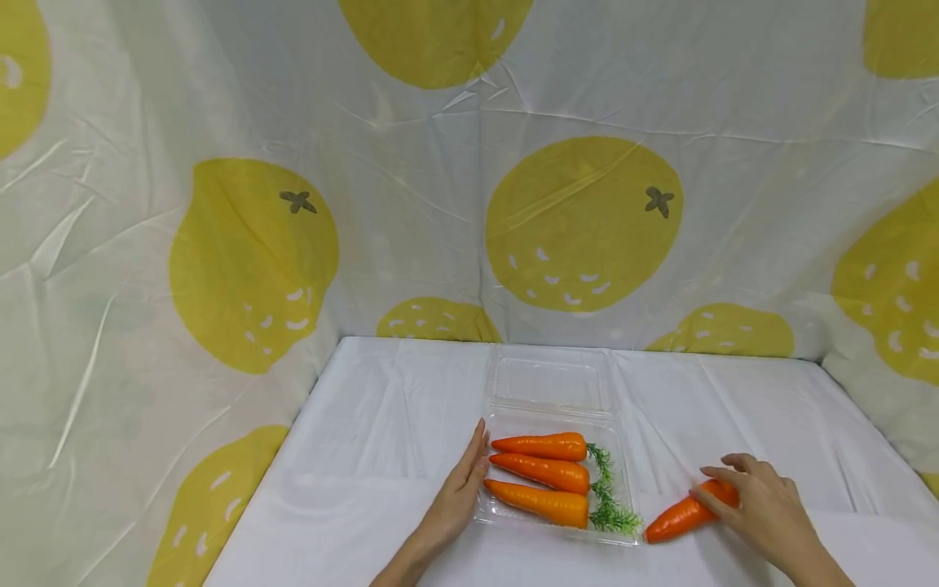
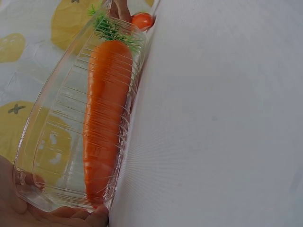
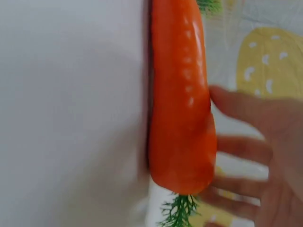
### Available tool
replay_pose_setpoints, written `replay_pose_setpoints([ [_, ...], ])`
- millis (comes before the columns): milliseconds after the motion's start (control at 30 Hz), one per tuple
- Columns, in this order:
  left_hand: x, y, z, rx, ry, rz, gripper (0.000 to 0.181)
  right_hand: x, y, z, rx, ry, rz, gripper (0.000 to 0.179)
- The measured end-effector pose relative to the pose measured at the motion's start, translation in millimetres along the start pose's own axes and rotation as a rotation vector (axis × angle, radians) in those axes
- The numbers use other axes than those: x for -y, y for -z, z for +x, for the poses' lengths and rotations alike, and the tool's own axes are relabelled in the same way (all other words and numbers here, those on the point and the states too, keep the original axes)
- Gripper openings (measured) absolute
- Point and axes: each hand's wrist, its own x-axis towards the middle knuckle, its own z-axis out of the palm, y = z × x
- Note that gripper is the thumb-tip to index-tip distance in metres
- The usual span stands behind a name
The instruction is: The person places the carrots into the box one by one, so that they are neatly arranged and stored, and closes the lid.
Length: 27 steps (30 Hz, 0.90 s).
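Three orange toy carrots lie side by side in a clear plastic box (image 1: 493, 515), tips to the left; the nearest carrot (image 1: 546, 502) fills much of the left wrist view. Their green leafy tops (image 1: 614, 518) point right. My left hand (image 1: 455, 494) rests along the box's left side, its fingers fairly straight and touching the wall. To the right of the box, my right hand (image 1: 763, 505) holds a redder carrot (image 1: 676, 518), thumb on the near side and fingers on the far side. This carrot's tip lies close to the box's right front corner; its green top (image 3: 181, 211) shows in the right wrist view.
The box's clear lid (image 1: 546, 383) lies folded back behind it on the white tablecloth (image 1: 396, 456). A lemon-print curtain (image 1: 411, 204) hangs behind the table and along both sides.
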Motion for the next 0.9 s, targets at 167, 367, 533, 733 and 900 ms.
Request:
replay_pose_setpoints([
  [167, -0.6, -0.1, 0.0, 0.0, -0.004, -0.002, 0.059, -5.9, -7.4, -4.7, 0.036, 0.132, 0.08, 0.037],
  [367, -1.3, -0.2, -0.6, 0.001, -0.003, -0.005, 0.059, -13.0, -12.2, -8.8, -0.022, 0.209, 0.103, 0.042],
  [533, -1.1, -0.3, -0.7, -0.001, -0.001, -0.003, 0.059, -18.8, -13.7, -7.0, -0.07, 0.276, 0.117, 0.05],
  [733, -0.9, -0.2, -0.5, -0.003, 0.001, 0.004, 0.059, -22.0, -13.8, -7.7, -0.081, 0.3, 0.276, 0.049],
  [900, -0.4, 0.1, -0.6, -0.003, -0.004, 0.006, 0.059, -21.6, -12.7, -9.7, -0.05, 0.3, 0.387, 0.046],
])
